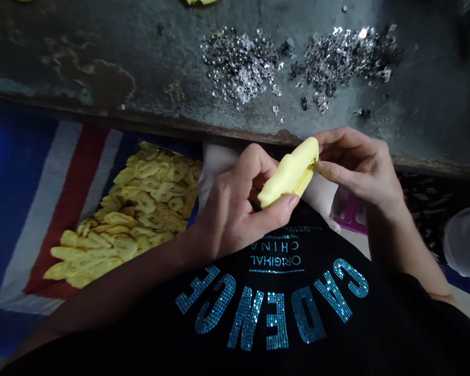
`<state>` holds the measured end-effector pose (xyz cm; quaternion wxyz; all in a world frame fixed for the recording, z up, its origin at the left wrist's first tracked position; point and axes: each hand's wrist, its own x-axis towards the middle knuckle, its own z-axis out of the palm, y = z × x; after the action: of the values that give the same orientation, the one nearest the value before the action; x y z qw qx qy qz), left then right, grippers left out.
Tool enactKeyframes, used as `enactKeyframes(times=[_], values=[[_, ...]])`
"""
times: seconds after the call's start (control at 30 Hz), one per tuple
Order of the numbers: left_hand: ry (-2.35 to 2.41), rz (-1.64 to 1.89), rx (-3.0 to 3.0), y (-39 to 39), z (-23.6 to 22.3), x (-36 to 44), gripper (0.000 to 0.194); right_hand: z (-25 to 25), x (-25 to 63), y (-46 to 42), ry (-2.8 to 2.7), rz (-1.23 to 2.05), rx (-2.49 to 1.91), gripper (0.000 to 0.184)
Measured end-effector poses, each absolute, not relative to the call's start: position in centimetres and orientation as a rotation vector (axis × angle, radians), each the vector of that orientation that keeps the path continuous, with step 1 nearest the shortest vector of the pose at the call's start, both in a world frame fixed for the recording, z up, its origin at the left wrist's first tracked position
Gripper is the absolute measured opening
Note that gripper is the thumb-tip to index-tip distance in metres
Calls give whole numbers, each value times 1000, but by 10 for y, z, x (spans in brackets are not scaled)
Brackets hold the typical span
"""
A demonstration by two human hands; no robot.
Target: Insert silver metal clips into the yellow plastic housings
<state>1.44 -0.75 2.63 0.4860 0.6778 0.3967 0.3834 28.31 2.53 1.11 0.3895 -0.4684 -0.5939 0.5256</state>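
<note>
My left hand (238,203) is closed around a yellow hollow plastic shell (288,172), long and rounded, with the thumb along its lower edge. The shell is tilted, its upper end toward my right hand (356,167). That hand's thumb and forefinger are pinched together at the shell's upper end, by the open side. A tiny dark bit shows at the thumb tip there; what the fingers hold is too small to make out. Beyond the hands, a pile of small shiny metal clips (243,65) lies on the bench, with a second pile of metal clips (344,60) to its right.
The worn metal bench (160,78) has its front edge just past my hands. On the left, many yellow oval pieces (141,209) lie on a striped cloth (62,209). A translucent round container (468,240) is at the far right, and a magenta plastic item (350,211) is below my right hand.
</note>
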Motion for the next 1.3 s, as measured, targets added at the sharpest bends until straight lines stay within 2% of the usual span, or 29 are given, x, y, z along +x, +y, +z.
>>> enactKeyframes(times=[0.1,0.27,0.43,0.6,0.67,0.83,1.1,1.23,1.3], values=[[910,976,1798,-5,27,16,29,6,279,26,-1549,1253,-1180,50],[651,851,1977,3,30,8,47,-11,275,10,-1593,967,-1120,38],[611,695,1823,9,24,-2,85,-26,274,-7,-1571,676,-989,39],[609,520,1917,12,27,2,130,-28,277,-5,-1663,440,-868,43],[633,448,1964,14,30,4,139,-28,280,-3,-1680,400,-846,45],[598,514,1993,14,26,5,130,-29,285,-3,-1689,453,-818,51],[501,667,1897,17,17,4,110,-32,285,-9,-1628,545,-898,50],[579,710,1590,14,16,5,109,-40,268,-10,-1455,597,-1026,46],[662,820,1386,8,16,5,95,-44,257,-12,-1351,624,-1102,41]])
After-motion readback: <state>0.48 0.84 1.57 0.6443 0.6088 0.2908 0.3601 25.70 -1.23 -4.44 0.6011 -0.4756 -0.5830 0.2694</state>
